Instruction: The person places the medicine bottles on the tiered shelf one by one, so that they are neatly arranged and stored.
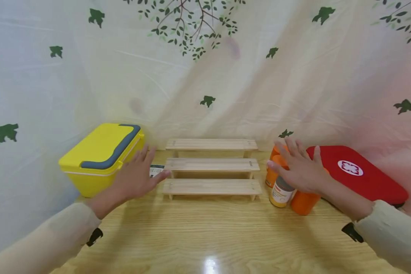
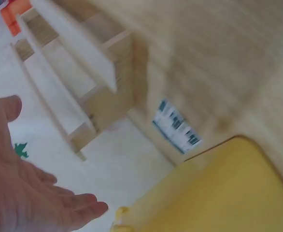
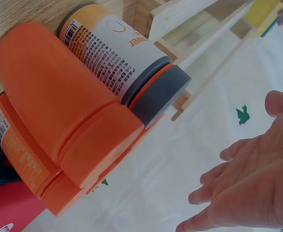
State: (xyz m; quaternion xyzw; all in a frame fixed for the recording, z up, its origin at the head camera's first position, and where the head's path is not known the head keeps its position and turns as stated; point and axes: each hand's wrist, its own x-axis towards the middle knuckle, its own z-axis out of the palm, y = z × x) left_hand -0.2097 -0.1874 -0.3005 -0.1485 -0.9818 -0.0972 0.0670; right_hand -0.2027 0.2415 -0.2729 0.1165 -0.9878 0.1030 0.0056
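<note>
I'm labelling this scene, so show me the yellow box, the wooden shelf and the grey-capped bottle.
Yellow box point(image 1: 97, 150): head view, on its lid.
Wooden shelf point(image 1: 212, 164): head view, on its middle step.
Grey-capped bottle point(image 3: 113, 59): right wrist view, on its label.

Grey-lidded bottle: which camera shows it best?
Right wrist: the grey-lidded bottle is large there, lid and printed label clearly visible. Head shows it smaller, label in view, close by the right hand in the image. Left wrist: can't make it out.
</note>
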